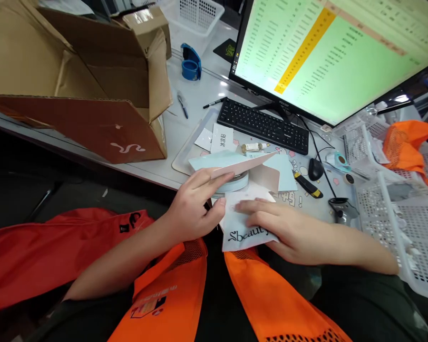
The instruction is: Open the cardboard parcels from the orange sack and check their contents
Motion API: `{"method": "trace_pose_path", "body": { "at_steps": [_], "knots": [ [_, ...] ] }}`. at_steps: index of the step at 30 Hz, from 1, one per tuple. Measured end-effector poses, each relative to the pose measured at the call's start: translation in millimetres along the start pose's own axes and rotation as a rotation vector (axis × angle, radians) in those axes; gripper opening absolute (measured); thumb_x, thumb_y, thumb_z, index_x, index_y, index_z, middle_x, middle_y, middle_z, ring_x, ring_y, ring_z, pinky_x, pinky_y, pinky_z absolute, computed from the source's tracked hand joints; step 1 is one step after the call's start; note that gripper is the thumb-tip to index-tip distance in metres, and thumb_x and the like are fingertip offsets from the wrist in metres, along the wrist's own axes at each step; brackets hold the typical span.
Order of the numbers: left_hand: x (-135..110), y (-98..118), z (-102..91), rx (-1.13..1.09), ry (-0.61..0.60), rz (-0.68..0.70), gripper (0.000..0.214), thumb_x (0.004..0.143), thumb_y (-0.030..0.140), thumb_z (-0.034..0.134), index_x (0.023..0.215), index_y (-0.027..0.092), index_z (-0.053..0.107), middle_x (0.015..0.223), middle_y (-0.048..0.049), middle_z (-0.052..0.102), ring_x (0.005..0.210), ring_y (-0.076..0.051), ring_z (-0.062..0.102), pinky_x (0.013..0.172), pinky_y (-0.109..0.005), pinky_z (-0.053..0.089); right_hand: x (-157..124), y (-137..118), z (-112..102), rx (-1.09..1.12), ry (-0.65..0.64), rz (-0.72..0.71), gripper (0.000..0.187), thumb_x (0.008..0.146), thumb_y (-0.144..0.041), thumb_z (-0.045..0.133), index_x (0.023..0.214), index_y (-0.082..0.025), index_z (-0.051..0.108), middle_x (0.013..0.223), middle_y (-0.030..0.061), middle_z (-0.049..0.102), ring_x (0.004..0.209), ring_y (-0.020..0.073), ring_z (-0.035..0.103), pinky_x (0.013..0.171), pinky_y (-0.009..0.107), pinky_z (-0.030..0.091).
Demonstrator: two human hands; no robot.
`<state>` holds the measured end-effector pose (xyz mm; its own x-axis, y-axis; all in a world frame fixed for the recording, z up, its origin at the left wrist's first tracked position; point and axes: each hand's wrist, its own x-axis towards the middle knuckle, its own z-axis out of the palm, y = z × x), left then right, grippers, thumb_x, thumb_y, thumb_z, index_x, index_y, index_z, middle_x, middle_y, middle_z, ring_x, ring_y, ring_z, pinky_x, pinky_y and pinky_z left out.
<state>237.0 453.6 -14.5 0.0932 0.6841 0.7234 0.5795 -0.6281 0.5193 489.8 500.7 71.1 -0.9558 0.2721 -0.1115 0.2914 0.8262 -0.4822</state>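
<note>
Two hands work a white pouch and a pale blue carton at the near edge of the tabletop.

The left hand has its fingers closed on the open flap of the pale blue carton, thumb under and fingers over the flap edge. The right hand lies flat, fingers spread out, pressing the white pouch printed "beauty", which hangs partly over the tabletop edge. The carton sits just at 12 o'clock of the pouch, touching it. At 12 o'clock beyond the carton lies a black keyboard, under a monitor showing a green spreadsheet. A mouse rests at 2 o'clock of the pouch. An open cardboard box stands at 10 o'clock, a blue tape dispenser at 11 o'clock, white baskets at 3 o'clock.
</note>
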Motion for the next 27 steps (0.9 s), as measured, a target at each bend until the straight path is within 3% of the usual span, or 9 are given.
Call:
{"method": "trace_pose_path", "body": {
  "at_steps": [2, 5, 10, 14, 17, 20, 23, 25, 27],
  "knots": [
    [-2.2, 0.7, 8.3, -0.006, 0.031, 0.013, 0.042, 0.096, 0.012, 0.057, 0.136, 0.009, 0.07, 0.127, -0.0146, 0.075, 0.114, -0.023, 0.073, 0.104, -0.035, 0.06, 4.1, 7.7, 11.2, 0.008, -0.018, 0.001, 0.034, 0.101, -0.021, 0.059, 0.134, -0.016, 0.065, 0.162, 0.0189, 0.057, 0.153, 0.0276, 0.054, 0.121, 0.045, 0.052],
    [-4.8, 2.0, 17.2, -0.01, 0.052, 0.046, 0.046, 0.093, 0.012, 0.059, 0.138, 0.011, 0.069, 0.123, -0.0127, 0.076, 0.108, -0.022, 0.073, 0.1, -0.035, 0.061, 3.8, 15.8, 18.8, -0.079, -0.066, -0.002, 0.051, 0.097, -0.018, 0.064, 0.149, -0.016, 0.06, 0.158, 0.0187, 0.061, 0.148, 0.0314, 0.059, 0.12, 0.051, 0.051],
    [-5.9, 3.4, 22.5, 0.001, 0.038, 0.055, 0.055, 0.09, 0.014, 0.059, 0.145, 0.016, 0.066, 0.126, -0.0126, 0.075, 0.113, -0.026, 0.073, 0.102, -0.039, 0.061, -6.1, -0.4, 8.2, -0.286, -0.113, 0.158, 0.031, 0.1, -0.023, 0.062, 0.127, -0.014, 0.071, 0.123, 0.0182, 0.078, 0.11, 0.0308, 0.075, 0.098, 0.046, 0.056],
    [-5.4, 5.0, 25.1, 0.022, 0.03, 0.05, 0.058, 0.091, 0.014, 0.06, 0.149, 0.018, 0.064, 0.126, -0.0122, 0.074, 0.113, -0.027, 0.073, 0.102, -0.041, 0.061, 6.0, -18.4, 11.9, -0.617, -0.147, 0.371, 0.029, 0.099, -0.018, 0.057, 0.121, -0.01, 0.073, 0.093, 0.0174, 0.076, 0.085, 0.0328, 0.072, 0.089, 0.051, 0.05],
    [-5.3, 7.0, 28.3, 0.013, 0.037, 0.064, 0.056, 0.092, 0.012, 0.061, 0.147, 0.016, 0.064, 0.128, -0.0127, 0.074, 0.116, -0.026, 0.072, 0.104, -0.039, 0.06, 22.0, -20.3, 20.2, -0.686, -0.236, 0.443, 0.029, 0.101, -0.022, 0.055, 0.119, -0.008, 0.073, 0.093, 0.0204, 0.074, 0.083, 0.0334, 0.07, 0.081, 0.047, 0.049],
    [-6.1, 8.2, 30.1, -0.012, 0.059, 0.08, 0.054, 0.091, 0.008, 0.06, 0.145, 0.015, 0.065, 0.131, -0.0128, 0.074, 0.119, -0.024, 0.072, 0.106, -0.035, 0.059, 28.9, -14.1, 23.5, -0.582, -0.276, 0.418, 0.046, 0.109, -0.046, 0.048, 0.115, -0.007, 0.072, 0.098, 0.0217, 0.072, 0.086, 0.034, 0.069, 0.071, 0.043, 0.048],
    [-6.8, 7.0, 26.9, -0.022, 0.063, 0.041, 0.052, 0.092, 0.009, 0.06, 0.143, 0.015, 0.066, 0.129, -0.0126, 0.074, 0.118, -0.024, 0.072, 0.105, -0.035, 0.06, 20.6, -6.3, 20.5, -0.433, -0.174, 0.312, 0.068, 0.107, -0.071, 0.045, 0.114, -0.009, 0.07, 0.104, 0.0212, 0.071, 0.094, 0.0344, 0.069, 0.077, 0.045, 0.053],
    [-7.1, 5.4, 22.7, -0.015, 0.065, -0.016, 0.051, 0.093, 0.012, 0.059, 0.144, 0.016, 0.067, 0.126, -0.0117, 0.075, 0.115, -0.024, 0.072, 0.102, -0.037, 0.061, 11.1, -2.3, 17.8, -0.325, -0.076, 0.192, 0.064, 0.108, -0.068, 0.045, 0.117, -0.01, 0.069, 0.113, 0.0217, 0.071, 0.102, 0.0337, 0.068, 0.085, 0.048, 0.056],
    [-7.5, 4.3, 19.3, -0.015, 0.076, -0.078, 0.051, 0.095, 0.016, 0.058, 0.145, 0.019, 0.068, 0.121, -0.0103, 0.075, 0.11, -0.024, 0.072, 0.097, -0.036, 0.063, 4.7, 1.1, 18.4, -0.249, 0.016, 0.09, 0.05, 0.114, -0.05, 0.041, 0.121, -0.009, 0.069, 0.12, 0.0219, 0.07, 0.108, 0.0322, 0.067, 0.092, 0.049, 0.056]
  ]
}}
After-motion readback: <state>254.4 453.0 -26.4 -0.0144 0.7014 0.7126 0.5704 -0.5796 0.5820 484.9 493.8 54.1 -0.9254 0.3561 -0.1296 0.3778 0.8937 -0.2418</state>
